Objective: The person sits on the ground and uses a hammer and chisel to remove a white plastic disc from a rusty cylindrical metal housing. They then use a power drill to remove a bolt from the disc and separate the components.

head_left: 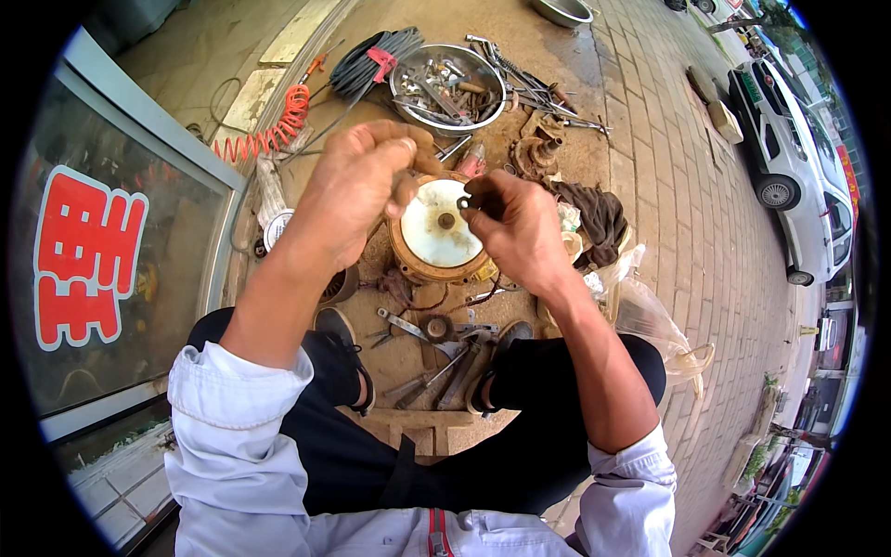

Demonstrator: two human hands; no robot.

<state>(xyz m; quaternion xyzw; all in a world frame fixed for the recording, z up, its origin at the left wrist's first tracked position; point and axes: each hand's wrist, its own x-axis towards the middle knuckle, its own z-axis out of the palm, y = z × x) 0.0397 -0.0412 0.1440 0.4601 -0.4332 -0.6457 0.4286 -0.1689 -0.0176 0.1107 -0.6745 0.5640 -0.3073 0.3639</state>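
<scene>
A round white disc (432,237) in a rusty, motor-like housing (418,267) sits between my feet, with a dark central hub. Over its upper left side is my left hand (362,186), fingers curled; anything in them is too hidden to make out. My right hand (515,227) is over the disc's right side, pinching a small dark ring (464,203) between thumb and fingers. Just beyond the housing lie a red tool (471,163) and rusty metal parts (543,144).
A steel basin (399,91) of hardware, coiled cable (364,60) and orange hose (292,121) lie ahead. Wrenches (450,371) lie between my feet, dark cloth (594,223) and plastic bags (640,316) rightward. A glass door (130,362) borders the left; a white car (794,162) stands right.
</scene>
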